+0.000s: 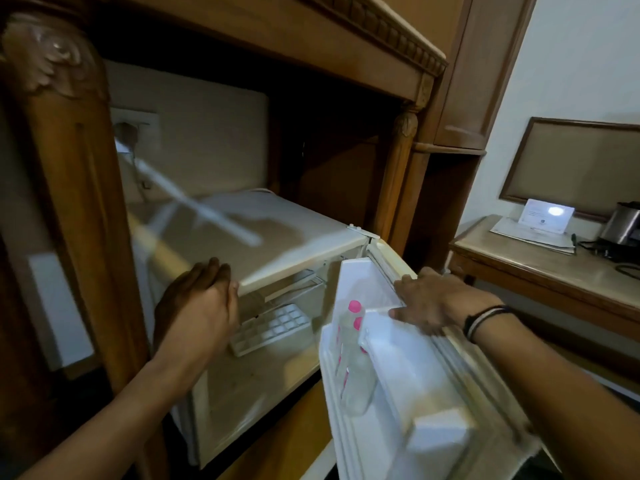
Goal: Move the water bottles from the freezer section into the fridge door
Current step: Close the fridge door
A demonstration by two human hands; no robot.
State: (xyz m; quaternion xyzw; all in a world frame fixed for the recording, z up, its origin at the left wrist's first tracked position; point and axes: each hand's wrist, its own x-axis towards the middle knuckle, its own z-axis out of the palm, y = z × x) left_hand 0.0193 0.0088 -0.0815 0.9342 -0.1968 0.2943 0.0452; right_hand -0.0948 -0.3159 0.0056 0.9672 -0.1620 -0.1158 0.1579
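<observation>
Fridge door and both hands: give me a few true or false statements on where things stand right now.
1. Bottles with pink caps stand in the fridge door shelf. True.
2. The left hand holds a bottle. False: it is empty, resting at the fridge's top front edge.
3. The right hand rests on the top of the open door. True.
4. An ice cube tray lies inside the fridge. True.
5. The fridge door is shut. False: it stands open.
</observation>
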